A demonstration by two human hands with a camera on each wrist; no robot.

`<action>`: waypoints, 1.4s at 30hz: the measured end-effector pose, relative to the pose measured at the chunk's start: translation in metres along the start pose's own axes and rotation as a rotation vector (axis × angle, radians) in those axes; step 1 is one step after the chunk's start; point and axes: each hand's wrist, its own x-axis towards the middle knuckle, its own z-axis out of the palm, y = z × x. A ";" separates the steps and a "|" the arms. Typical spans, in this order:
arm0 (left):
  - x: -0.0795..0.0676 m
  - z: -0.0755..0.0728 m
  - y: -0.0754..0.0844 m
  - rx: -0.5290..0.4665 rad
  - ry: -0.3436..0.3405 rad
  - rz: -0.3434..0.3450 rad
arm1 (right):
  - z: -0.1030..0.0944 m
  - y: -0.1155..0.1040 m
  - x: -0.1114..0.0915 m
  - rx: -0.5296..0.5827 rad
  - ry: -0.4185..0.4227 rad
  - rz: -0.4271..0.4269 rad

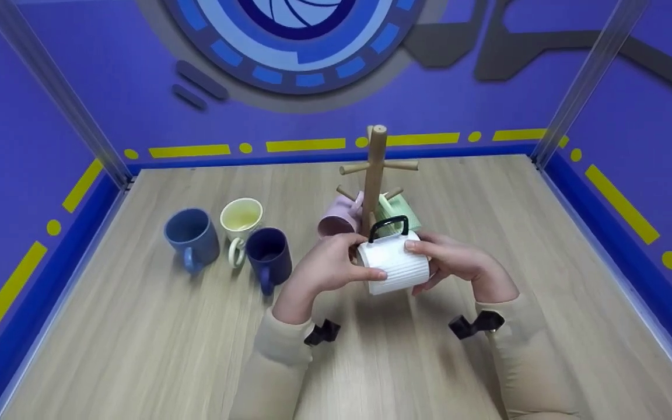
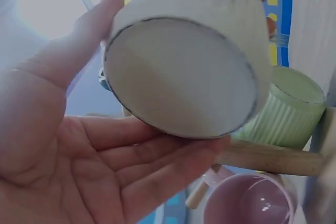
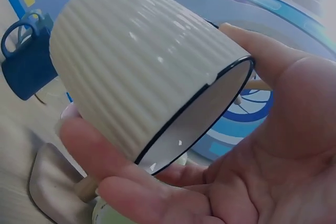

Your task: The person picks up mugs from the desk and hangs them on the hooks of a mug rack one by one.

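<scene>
Both hands hold a white ribbed mug (image 1: 400, 267) on its side, its black handle (image 1: 391, 220) pointing up. My left hand (image 1: 329, 263) grips the base end, thumb along the near side; the flat base (image 2: 178, 77) faces the palm in the left wrist view. At the mouth end my right hand (image 1: 457, 256) pinches the mug between thumb and fingers, and the black rim (image 3: 191, 106) shows in the right wrist view. Just behind stands a wooden mug tree (image 1: 375, 169). A pink mug (image 1: 336, 209) and a green mug (image 1: 407, 213) hang on its lower pegs.
Left of the hands, a grey-blue mug (image 1: 203, 246), a pale yellow mug (image 1: 248, 230) and a dark blue mug (image 1: 277, 259) stand upright on the wooden table (image 1: 155, 350), handles toward me. Purple-blue walls (image 1: 102, 76) enclose the back and sides. The tree's upper pegs (image 1: 401, 165) stick out sideways.
</scene>
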 end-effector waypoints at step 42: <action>0.033 0.013 -0.047 -0.185 -0.024 -0.251 | 0.018 0.017 0.037 -0.195 0.318 0.109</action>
